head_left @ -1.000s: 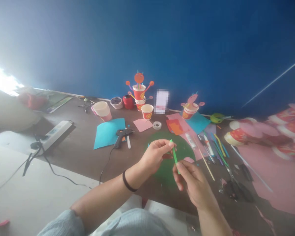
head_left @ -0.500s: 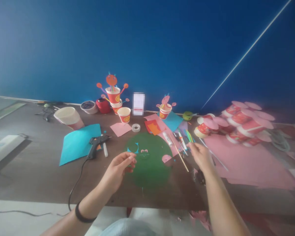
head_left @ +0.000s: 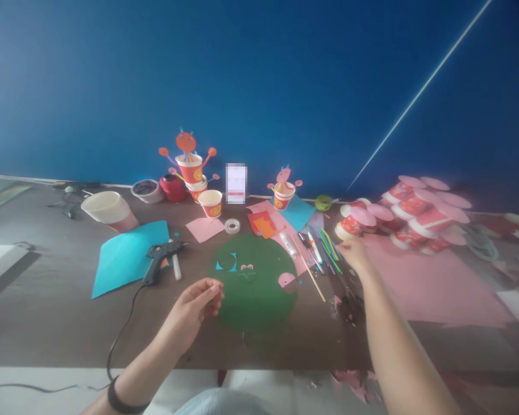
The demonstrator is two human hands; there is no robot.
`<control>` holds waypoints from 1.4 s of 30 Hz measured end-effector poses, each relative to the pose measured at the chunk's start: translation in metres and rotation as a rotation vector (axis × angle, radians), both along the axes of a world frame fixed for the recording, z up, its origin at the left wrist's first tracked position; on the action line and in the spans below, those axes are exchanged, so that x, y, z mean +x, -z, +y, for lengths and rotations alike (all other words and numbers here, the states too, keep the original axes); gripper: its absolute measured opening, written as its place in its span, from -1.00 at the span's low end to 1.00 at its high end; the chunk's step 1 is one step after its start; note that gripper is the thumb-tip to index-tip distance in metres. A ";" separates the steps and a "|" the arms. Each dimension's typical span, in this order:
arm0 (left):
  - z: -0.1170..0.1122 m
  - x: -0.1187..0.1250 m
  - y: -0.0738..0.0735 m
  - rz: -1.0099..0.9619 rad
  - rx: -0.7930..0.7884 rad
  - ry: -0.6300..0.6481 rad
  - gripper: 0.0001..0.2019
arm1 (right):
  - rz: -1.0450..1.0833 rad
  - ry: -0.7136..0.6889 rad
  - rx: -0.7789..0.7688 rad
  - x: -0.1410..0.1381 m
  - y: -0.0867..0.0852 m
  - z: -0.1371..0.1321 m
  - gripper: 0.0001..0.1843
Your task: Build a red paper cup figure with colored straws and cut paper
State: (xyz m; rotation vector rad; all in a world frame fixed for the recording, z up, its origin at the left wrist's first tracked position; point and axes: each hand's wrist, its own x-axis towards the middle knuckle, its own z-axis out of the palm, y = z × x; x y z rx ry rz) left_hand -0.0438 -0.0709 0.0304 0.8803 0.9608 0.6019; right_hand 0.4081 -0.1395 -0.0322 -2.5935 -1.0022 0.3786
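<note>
My left hand (head_left: 202,298) hovers over the left edge of a round green mat (head_left: 259,300), thumb and fingertips pinched together; whatever lies between them is too small to make out. On the mat are a blue paper offcut (head_left: 232,267), small pink ear-like pieces (head_left: 247,267) and a pink paper piece (head_left: 286,280). Farther right, my right hand (head_left: 355,253) reaches beside several pens and coloured sticks (head_left: 328,248), its fingers closed and partly hidden. Below it lie dark scissors (head_left: 350,308). A thin wooden stick (head_left: 313,276) slants along the mat's right side.
At left are a glue gun (head_left: 160,259), blue paper (head_left: 130,253) and stacked cups (head_left: 110,210). Cup figures (head_left: 189,167) and a tape roll (head_left: 232,226) stand behind the mat. To the right lie pink sheets (head_left: 428,282) and piled red cups (head_left: 428,213).
The view has shifted slightly. My right hand has moved right, off the coloured sticks, leaving them more visible. My left hand has drawn a little toward me, still pinched.
</note>
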 end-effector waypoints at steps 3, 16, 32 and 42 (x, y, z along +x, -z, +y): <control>-0.002 0.001 -0.001 0.011 0.000 0.003 -0.77 | 0.013 -0.002 -0.046 -0.004 0.005 0.008 -0.70; -0.016 0.006 -0.004 -0.003 0.002 0.090 -0.81 | 0.223 0.093 0.153 -0.028 -0.024 0.030 -0.67; -0.003 0.079 -0.047 -0.141 0.261 0.220 -0.61 | 0.966 -0.255 0.570 -0.208 -0.099 -0.023 -0.71; 0.034 0.086 -0.018 -0.182 0.176 -0.053 -0.68 | 0.748 -0.405 0.382 -0.228 -0.073 -0.002 -0.67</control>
